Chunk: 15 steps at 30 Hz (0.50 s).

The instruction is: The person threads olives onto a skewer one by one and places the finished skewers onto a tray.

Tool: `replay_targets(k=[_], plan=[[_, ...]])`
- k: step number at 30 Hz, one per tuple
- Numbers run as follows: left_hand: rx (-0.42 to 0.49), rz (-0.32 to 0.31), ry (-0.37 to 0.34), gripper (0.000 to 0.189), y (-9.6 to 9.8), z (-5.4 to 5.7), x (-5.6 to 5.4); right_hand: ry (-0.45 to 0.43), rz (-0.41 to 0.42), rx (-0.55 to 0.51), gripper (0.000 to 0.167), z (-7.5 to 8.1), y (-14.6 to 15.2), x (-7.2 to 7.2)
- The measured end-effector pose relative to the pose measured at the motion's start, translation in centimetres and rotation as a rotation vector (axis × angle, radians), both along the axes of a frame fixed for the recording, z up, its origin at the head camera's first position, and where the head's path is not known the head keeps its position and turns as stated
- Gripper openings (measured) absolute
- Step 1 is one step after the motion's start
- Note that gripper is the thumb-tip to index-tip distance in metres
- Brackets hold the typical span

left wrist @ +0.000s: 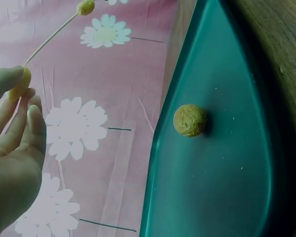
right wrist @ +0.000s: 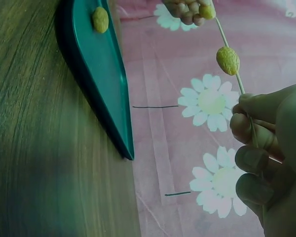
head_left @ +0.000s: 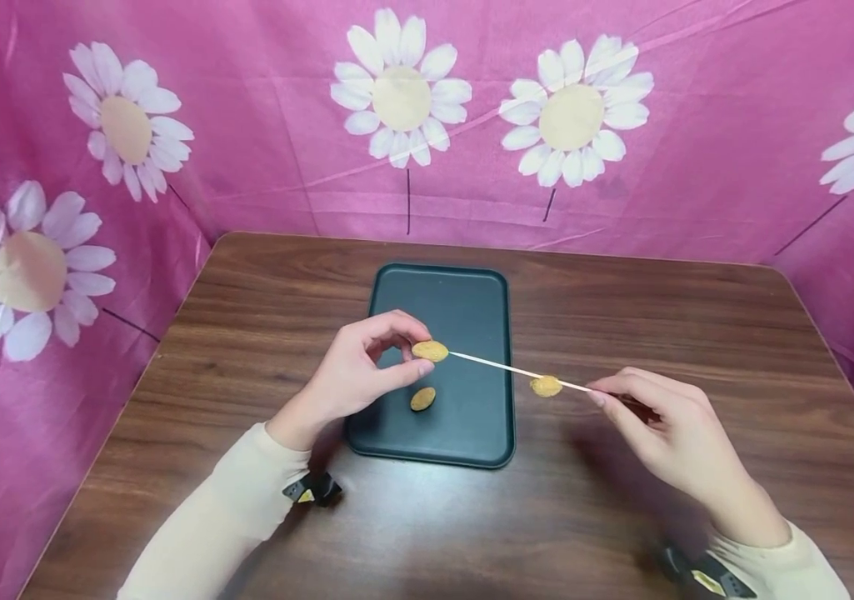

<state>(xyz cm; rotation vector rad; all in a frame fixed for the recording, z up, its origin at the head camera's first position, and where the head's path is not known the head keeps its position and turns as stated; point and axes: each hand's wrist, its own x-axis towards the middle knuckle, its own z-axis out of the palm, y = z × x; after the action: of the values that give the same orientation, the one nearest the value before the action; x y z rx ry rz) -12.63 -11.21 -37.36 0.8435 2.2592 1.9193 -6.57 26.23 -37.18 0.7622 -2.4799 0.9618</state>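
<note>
Between thumb and fingers, my left hand [head_left: 355, 367] pinches a wrinkled, yellow-brown oval piece [head_left: 430, 351], perhaps a dried fruit, above the dark green tray [head_left: 441, 300]. A thin pale skewer [head_left: 488, 363] meets its right end; how deep the tip goes in cannot be seen. My right hand [head_left: 674, 433] grips the skewer's other end, its fingers curled round the stick in the right wrist view. A second oval piece [right wrist: 228, 60] is threaded on the skewer near the right fingertips. On the tray, below the left hand, lies a third piece [head_left: 422, 399].
The tray rests on a brown wood-grain table [head_left: 262, 308]. Behind and beside the table hangs a pink cloth [head_left: 262, 125] with white daisies. Each wrist carries a small black strapped device [head_left: 314, 489].
</note>
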Motion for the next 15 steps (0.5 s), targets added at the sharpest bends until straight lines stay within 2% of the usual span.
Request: replay_targets(k=[2, 5, 6, 10, 15], plan=[[0.025, 0.0, 0.018, 0.028, 0.12, -0.02, 0.19, 0.025, 0.012, -0.024, 0.03, -0.05, 0.02, -0.01], [0.049, -0.003, 0.048, 0.03, 0.18, 0.04, 0.39, 0.072, 0.032, -0.063, 0.007, -0.24, -0.02, -0.09], [0.055, -0.005, 0.056, 0.03, 0.19, 0.06, 0.44, 0.081, 0.035, -0.071, 0.007, -0.28, -0.03, -0.12], [0.071, -0.009, 0.072, 0.031, 0.13, 0.07, 0.58, 0.096, 0.04, -0.075, 0.029, -0.15, -0.21, -0.1], [0.082, -0.008, 0.092, 0.032, 0.08, -0.06, 0.58, 0.103, 0.04, -0.066, 0.035, -0.11, -0.3, -0.13]])
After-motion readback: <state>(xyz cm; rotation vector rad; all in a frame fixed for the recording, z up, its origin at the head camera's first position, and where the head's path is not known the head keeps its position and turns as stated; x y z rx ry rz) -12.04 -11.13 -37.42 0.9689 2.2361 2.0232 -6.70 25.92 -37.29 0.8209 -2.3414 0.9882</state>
